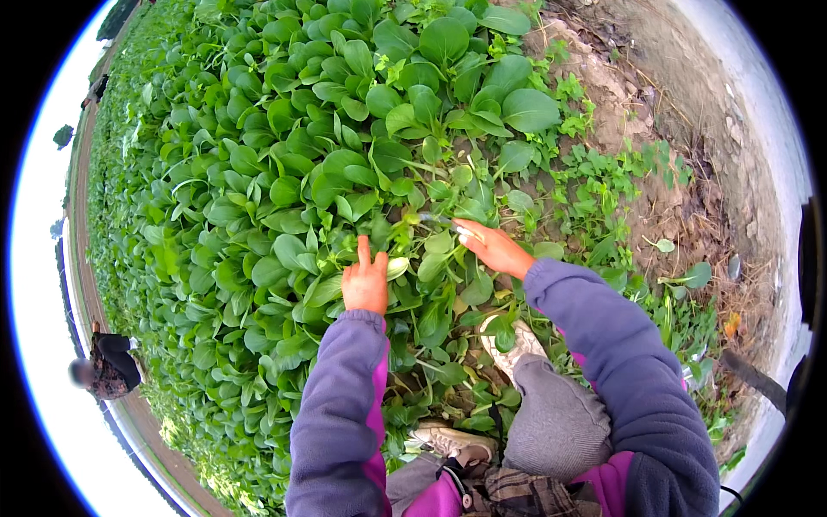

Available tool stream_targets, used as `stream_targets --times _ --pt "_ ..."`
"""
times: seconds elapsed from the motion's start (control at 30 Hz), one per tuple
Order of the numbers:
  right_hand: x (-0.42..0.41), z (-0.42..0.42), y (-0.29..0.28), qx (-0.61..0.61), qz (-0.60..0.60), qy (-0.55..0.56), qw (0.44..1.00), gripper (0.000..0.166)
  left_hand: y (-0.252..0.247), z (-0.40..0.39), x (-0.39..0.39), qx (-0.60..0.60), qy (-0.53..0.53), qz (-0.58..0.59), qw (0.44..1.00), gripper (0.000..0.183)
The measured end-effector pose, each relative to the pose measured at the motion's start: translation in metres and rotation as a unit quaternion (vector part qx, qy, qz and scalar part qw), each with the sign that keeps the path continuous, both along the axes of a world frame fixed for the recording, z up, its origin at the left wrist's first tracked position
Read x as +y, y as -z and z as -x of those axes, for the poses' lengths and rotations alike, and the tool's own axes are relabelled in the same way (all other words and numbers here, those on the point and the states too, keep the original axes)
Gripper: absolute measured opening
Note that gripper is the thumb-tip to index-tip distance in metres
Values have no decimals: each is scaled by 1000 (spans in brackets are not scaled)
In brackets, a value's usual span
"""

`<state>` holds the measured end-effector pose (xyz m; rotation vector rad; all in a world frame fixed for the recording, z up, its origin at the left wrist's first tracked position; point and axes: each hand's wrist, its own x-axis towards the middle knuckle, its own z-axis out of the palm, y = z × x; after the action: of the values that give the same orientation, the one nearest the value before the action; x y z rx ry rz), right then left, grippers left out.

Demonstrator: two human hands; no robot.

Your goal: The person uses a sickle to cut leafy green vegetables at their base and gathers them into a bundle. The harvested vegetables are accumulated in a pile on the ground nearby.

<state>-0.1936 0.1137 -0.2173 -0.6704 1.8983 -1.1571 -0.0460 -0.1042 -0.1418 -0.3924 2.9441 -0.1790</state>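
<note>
My left hand (366, 281) is low among leafy greens that look like bok choy (284, 190), its back towards me. Its index finger points forward, and the other fingers are hidden. A pale, thick stalk (397, 268) shows right beside the thumb; whether the hand grips it, I cannot tell. Blurred leaves (381, 234) lie just beyond the fingertip. My right hand (494, 249) is closed around a small knife (436, 220). Its blade points left, towards the yellowish base of a plant (408, 223), and is blurred.
My shoes (510, 342) stand among low leaves and weeds. Bare soil (665, 226) and a pale strip (769, 97) border the bed on the right. A loose leaf (696, 276) lies there, near a dark bar (753, 381). Far left, another person (111, 371) is at the field's edge.
</note>
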Motion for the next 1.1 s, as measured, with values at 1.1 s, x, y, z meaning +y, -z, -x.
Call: stream_targets --times 1.1 --pt "-58 -49 -2 -491 99 109 859 28 -79 -86 60 191 -49 -243 950 48"
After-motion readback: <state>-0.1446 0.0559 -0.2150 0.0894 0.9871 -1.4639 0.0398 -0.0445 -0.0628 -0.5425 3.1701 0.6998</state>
